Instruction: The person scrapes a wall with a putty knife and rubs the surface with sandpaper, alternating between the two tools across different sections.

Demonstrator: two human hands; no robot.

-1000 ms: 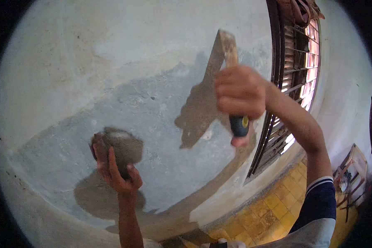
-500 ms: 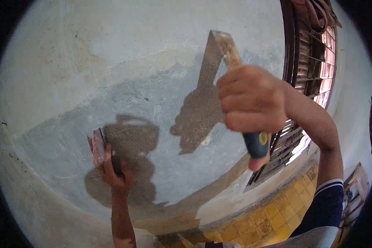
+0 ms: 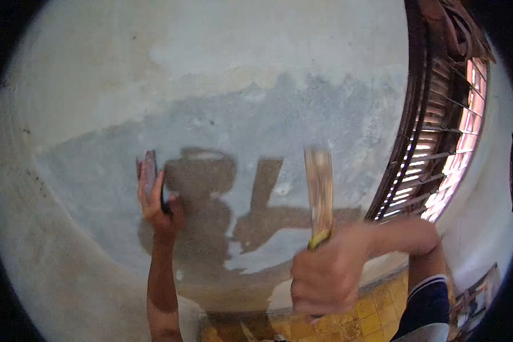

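My right hand [image 3: 330, 268] is wrapped round the handle of a putty knife [image 3: 319, 188], its stained blade pointing up and blurred by motion. The blade's shadow falls on the wall to its left, apart from the blade. On the left, my left hand [image 3: 164, 208] grips a flat pinkish-grey piece with a dark edge [image 3: 149, 171], held upright close to the wall; its exact kind I cannot make out. Both hands face a wall patch of grey, rough plaster [image 3: 211, 122], with paler wall around it.
A dark-framed window [image 3: 419, 131] with bars and slats stands at the right, a cloth hanging at its top. Yellow floor tiles [image 3: 376, 302] show at lower right. A framed object [image 3: 479, 296] leans near the right wall.
My right hand has come down with the putty knife, whose blade has left its place high on the plaster. The left hand sits slightly higher and further right in view; the view has shifted.
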